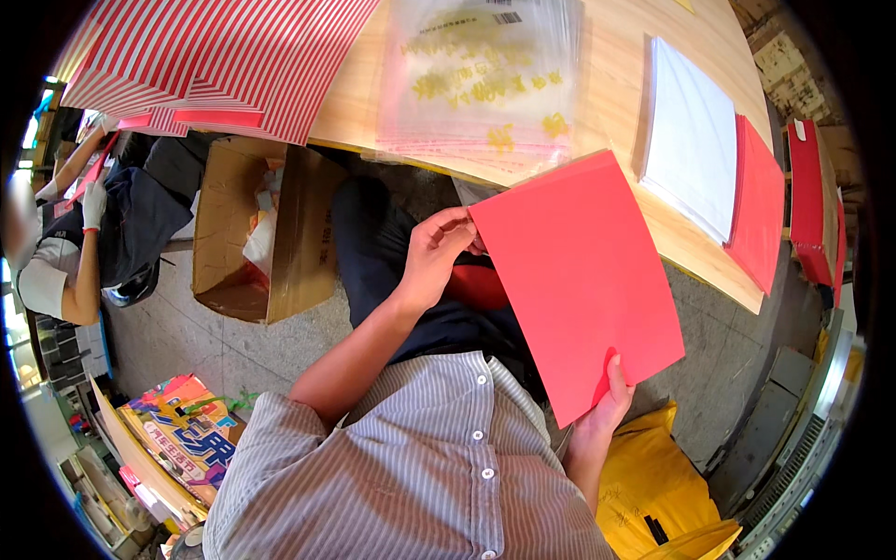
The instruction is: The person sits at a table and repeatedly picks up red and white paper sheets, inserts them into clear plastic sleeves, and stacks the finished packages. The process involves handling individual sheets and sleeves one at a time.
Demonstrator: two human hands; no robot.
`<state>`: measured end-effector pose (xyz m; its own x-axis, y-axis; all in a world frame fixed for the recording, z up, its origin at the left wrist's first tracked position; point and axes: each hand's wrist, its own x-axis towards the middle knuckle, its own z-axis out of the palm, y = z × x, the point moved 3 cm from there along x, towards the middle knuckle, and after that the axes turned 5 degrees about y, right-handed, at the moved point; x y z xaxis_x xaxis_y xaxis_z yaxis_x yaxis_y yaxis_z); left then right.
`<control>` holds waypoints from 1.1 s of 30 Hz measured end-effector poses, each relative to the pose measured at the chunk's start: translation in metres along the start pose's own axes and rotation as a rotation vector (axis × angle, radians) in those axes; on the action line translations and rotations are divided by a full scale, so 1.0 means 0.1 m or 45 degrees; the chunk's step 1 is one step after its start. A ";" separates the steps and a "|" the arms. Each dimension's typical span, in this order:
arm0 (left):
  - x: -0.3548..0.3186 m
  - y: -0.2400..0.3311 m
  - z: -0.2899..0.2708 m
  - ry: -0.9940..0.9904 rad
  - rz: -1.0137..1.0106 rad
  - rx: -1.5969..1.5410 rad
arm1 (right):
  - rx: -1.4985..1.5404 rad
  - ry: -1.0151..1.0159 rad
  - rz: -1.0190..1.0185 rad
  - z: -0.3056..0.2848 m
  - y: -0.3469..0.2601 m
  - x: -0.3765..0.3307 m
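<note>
A red rectangular card (583,289), with a second edge showing along its top, is held tilted in front of my body. Bent fingers of my left hand (437,252) grip its upper left corner, some of them hidden behind it. At the lower right corner my right hand (607,401) clasps the card, thumb on the front and the other fingers underneath. Just beyond the card, a pile of clear plastic bags (481,89) with yellow printing lies on the wooden table (611,121). White sheets (691,135) and red sheets (754,201) are stacked on the table's right side.
Red-and-white striped stacks (224,61) cover the table's far left. An open cardboard box (313,247) stands on the floor below. Further left, a seated person in gloves (93,205) holds something red. A yellow bag (653,485) lies at my right side.
</note>
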<state>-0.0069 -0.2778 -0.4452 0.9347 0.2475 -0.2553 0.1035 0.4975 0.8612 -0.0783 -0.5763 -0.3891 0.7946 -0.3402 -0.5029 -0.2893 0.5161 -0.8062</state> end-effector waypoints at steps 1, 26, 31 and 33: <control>0.00 0.00 0.00 0.021 0.004 0.025 | 0.001 0.001 -0.001 -0.02 0.01 0.00; -0.04 -0.03 0.03 0.185 0.198 0.349 | -0.069 0.028 -0.058 -0.11 0.00 0.04; -0.06 -0.04 0.02 0.202 0.245 0.376 | -0.083 0.016 -0.079 -0.12 -0.01 0.05; -0.06 -0.03 0.04 0.195 0.259 0.424 | -0.077 0.023 -0.089 -0.11 -0.01 0.04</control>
<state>-0.0120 -0.2842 -0.4447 0.8885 0.4466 -0.1059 0.0495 0.1361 0.9895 -0.0807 -0.5864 -0.3936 0.8043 -0.3881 -0.4500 -0.2655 0.4427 -0.8565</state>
